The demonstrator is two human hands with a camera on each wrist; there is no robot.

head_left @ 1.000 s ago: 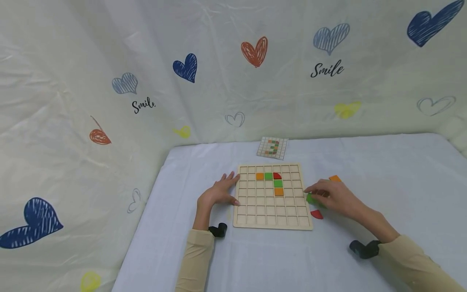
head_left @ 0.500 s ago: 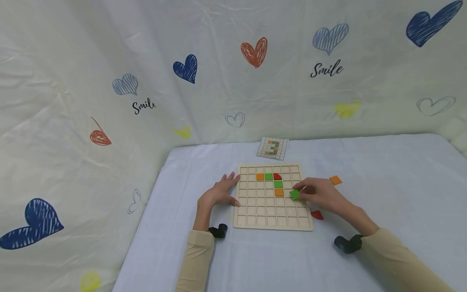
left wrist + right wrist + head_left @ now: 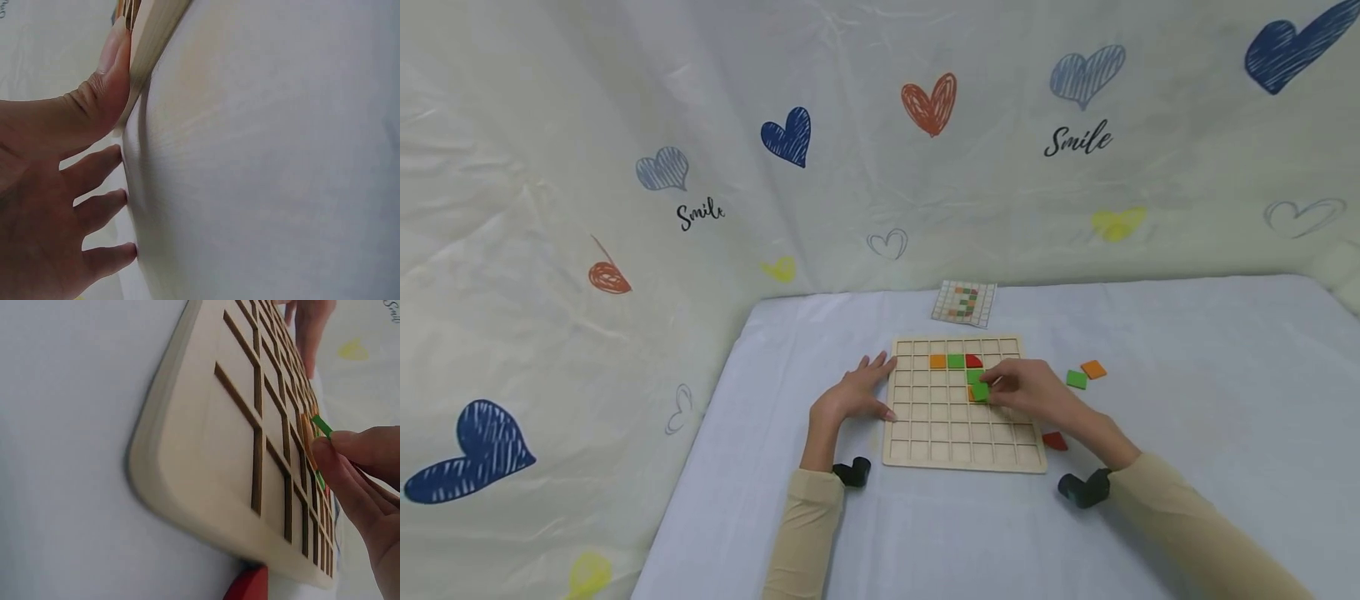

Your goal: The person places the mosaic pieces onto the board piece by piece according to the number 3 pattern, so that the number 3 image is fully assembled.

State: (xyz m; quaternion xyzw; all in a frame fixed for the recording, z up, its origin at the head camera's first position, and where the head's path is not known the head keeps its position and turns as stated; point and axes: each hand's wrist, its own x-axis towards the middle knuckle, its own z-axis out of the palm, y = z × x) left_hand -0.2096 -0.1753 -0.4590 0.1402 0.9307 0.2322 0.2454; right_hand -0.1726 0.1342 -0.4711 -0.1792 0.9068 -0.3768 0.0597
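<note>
A wooden grid board (image 3: 925,454) lies on the white cloth. Set in its cells are an orange square tile (image 3: 937,362), a green one (image 3: 956,362), a red quarter-round tile (image 3: 973,361) and, below that, another green square. My right hand (image 3: 1026,387) pinches a green square tile (image 3: 981,392) between thumb and fingertips, over the orange tile under that column; the held tile partly covers it. In the right wrist view the held green tile (image 3: 322,425) stands tilted above the board. My left hand (image 3: 855,393) rests spread at the board's left edge, its thumb (image 3: 115,56) on the rim.
Right of the board lie a loose green tile (image 3: 1077,379), an orange tile (image 3: 1093,369) and a red quarter-round tile (image 3: 1055,441). Behind the board is a printed pattern card (image 3: 964,303). A heart-printed curtain (image 3: 820,208) hangs at the back.
My right hand has carried the green tile leftward from beside the board to over the orange tile. Another green tile beside the loose orange one has come into view. My left hand stays put.
</note>
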